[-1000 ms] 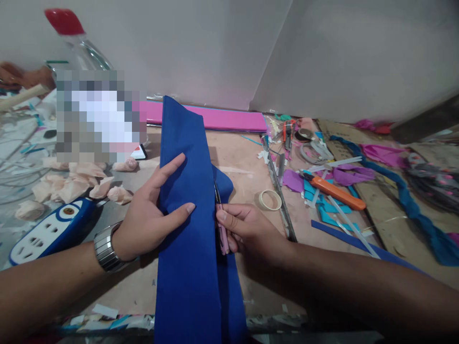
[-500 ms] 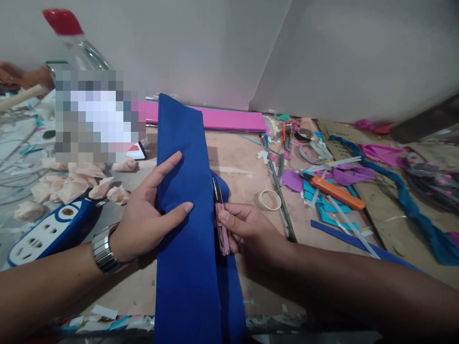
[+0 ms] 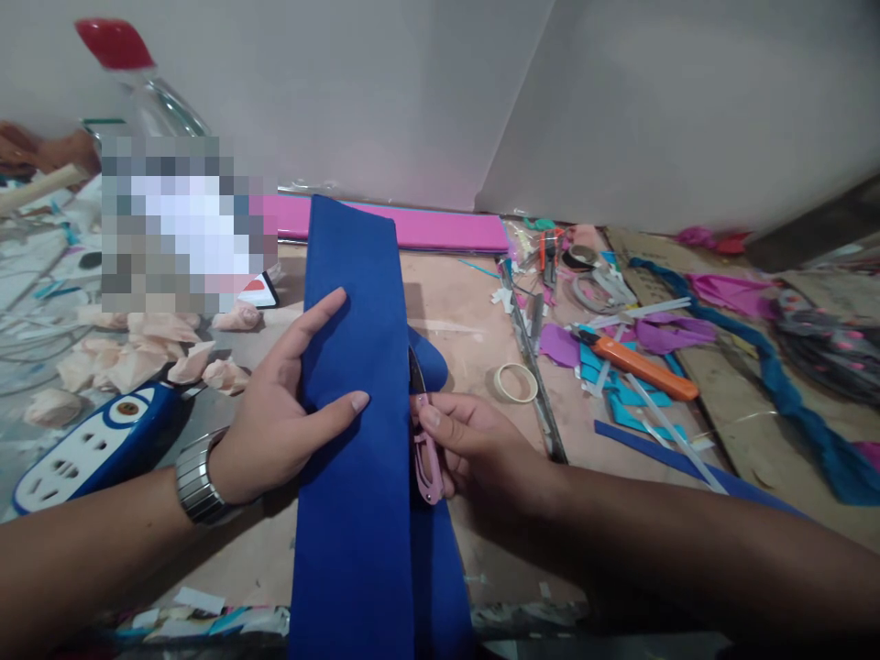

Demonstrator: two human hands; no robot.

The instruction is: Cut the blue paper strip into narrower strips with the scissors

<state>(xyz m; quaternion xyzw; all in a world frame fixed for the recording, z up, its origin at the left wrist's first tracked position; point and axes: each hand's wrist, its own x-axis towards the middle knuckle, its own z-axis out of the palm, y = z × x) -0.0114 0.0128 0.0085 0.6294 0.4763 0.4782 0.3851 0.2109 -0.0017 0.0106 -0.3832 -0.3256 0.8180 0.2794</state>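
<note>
A long folded strip of blue paper or cloth [image 3: 357,522] runs from the near edge toward the back. My left hand [image 3: 275,403] rests on its left side, thumb and index finger stretched out over the surface; its other fingers are hidden. A metal watch band circles that wrist. My right hand [image 3: 467,435] is closed around the pink handle of a knife [image 3: 430,458], at the strip's right edge. The knife's dark blade points away from me, part of it tucked behind the upper layer at the fold. Another blue layer shows beneath, to the right.
A tape roll [image 3: 515,383] and an orange cutter [image 3: 639,365] lie to the right among scraps. On the left are a blue-and-white power strip [image 3: 82,449] and crumpled peach pieces [image 3: 130,348]. A pink folded stack [image 3: 454,229] lies along the wall.
The knife has moved slightly toward me along the fold, and its handle has turned to show its flat side. The strip's far end has shifted slightly nearer and right. My left hand stays put.
</note>
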